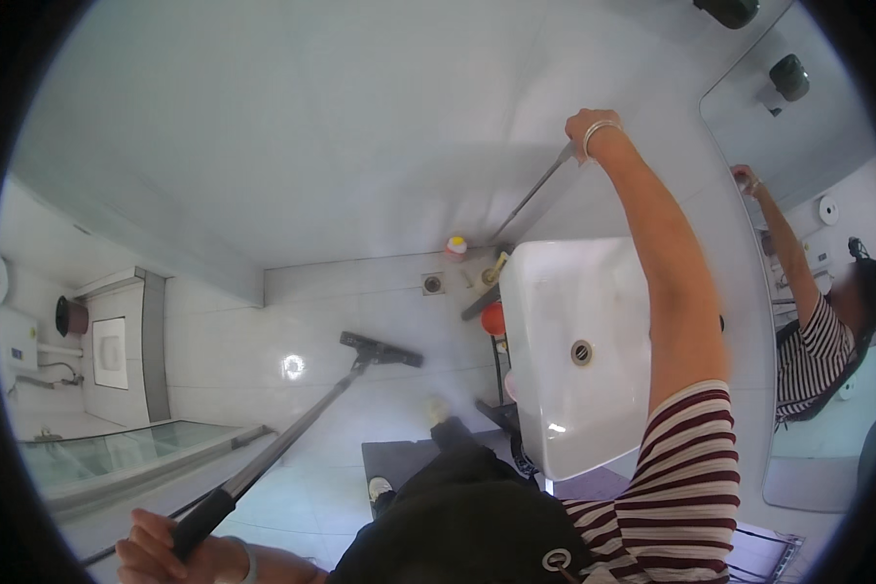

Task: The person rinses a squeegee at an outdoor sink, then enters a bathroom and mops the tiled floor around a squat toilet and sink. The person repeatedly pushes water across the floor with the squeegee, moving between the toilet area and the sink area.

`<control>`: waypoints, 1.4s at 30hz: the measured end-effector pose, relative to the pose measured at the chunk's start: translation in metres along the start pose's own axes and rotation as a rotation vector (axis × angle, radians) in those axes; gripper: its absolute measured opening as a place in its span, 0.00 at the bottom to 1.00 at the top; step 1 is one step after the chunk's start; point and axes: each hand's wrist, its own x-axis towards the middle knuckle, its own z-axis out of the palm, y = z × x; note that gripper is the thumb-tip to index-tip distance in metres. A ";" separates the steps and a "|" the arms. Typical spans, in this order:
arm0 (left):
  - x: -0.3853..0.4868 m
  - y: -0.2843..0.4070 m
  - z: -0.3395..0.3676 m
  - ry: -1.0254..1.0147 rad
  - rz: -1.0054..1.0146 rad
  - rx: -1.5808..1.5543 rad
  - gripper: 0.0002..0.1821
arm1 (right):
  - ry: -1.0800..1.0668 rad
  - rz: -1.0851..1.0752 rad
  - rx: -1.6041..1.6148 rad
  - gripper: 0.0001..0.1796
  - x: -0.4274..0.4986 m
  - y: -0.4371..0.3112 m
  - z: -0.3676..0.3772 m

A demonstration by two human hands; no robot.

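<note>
At the lower left, my left hand [157, 551] is wrapped around the black grip of a long-handled floor tool [288, 438]. Its metal pole slants down to a wide, dark head [379, 350] resting on the tiled floor; whether that is a brush or a squeegee I cannot tell. My right arm reaches past the white washbasin [613, 314]. On its far side my right hand [591, 130] grips the top end of a thin grey pole [533, 191], which slopes down into the corner behind the basin. The basin's edge area partly hides the lower end.
A red-and-white container with a yellow cap [456, 249] stands by the wall, near a floor drain [432, 284]. Under the basin are a red basin [493, 319] and dark legs. A mirror [810, 438] hangs at right. A glass-topped partition [139, 452] and squat toilet [109, 352] lie left.
</note>
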 end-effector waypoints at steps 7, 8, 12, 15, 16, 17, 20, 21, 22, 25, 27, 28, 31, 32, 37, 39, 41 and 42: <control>0.018 -0.016 -0.018 -0.163 -0.047 0.089 0.21 | 0.030 0.178 0.027 0.15 0.071 0.026 0.083; 0.018 -0.016 -0.017 -0.138 -0.010 0.171 0.21 | 0.030 0.208 -0.007 0.15 0.077 0.028 0.090; 0.014 -0.020 -0.003 -0.090 0.009 0.221 0.20 | 0.149 0.355 -0.066 0.13 0.093 0.036 0.123; 0.015 -0.028 0.010 -0.153 -0.005 0.218 0.20 | 0.225 0.375 -0.159 0.20 0.094 0.030 0.156; 0.015 -0.032 0.015 -0.155 -0.009 0.158 0.19 | 0.243 0.368 -0.159 0.22 0.095 0.024 0.165; 0.016 -0.036 0.019 -0.156 -0.011 0.098 0.19 | 0.262 0.361 -0.160 0.25 0.094 0.016 0.173; 0.018 -0.044 0.036 -0.158 -0.016 -0.078 0.18 | 0.308 0.247 -0.085 0.26 0.089 -0.022 0.180; 0.018 -0.046 0.043 0.049 0.063 0.090 0.14 | 0.314 0.173 -0.062 0.25 0.085 -0.042 0.177; 0.016 -0.045 0.052 0.255 0.143 0.258 0.14 | 0.320 0.076 -0.021 0.23 0.077 -0.066 0.171; 0.013 -0.043 0.076 0.471 0.132 0.406 0.20 | 0.472 -0.347 0.268 0.19 0.024 -0.155 0.153; 0.008 -0.042 0.085 0.526 0.193 0.466 0.21 | 0.432 -0.685 0.589 0.22 -0.029 -0.218 0.141; 0.003 -0.039 0.088 0.478 0.186 0.589 0.22 | 0.267 -0.865 0.695 0.25 -0.057 -0.253 0.134; -0.015 -0.017 0.083 0.506 0.196 0.862 0.21 | -0.153 -1.061 0.888 0.34 -0.160 -0.351 0.123; -0.020 -0.003 0.078 0.243 0.099 0.295 0.22 | -0.356 -1.030 1.160 0.35 -0.198 -0.381 0.122; -0.072 0.083 0.033 -0.050 -0.032 -0.100 0.17 | -1.626 -0.118 2.076 0.36 -0.340 -0.491 0.125; -0.098 0.126 0.011 -0.160 0.010 0.095 0.17 | -1.946 0.278 2.375 0.33 -0.377 -0.524 0.131; -0.129 0.170 -0.008 -0.187 -0.029 0.151 0.15 | -1.927 0.338 2.745 0.29 -0.407 -0.555 0.140; -0.145 0.194 -0.015 -0.177 -0.077 0.238 0.15 | -1.983 0.533 2.760 0.22 -0.412 -0.566 0.143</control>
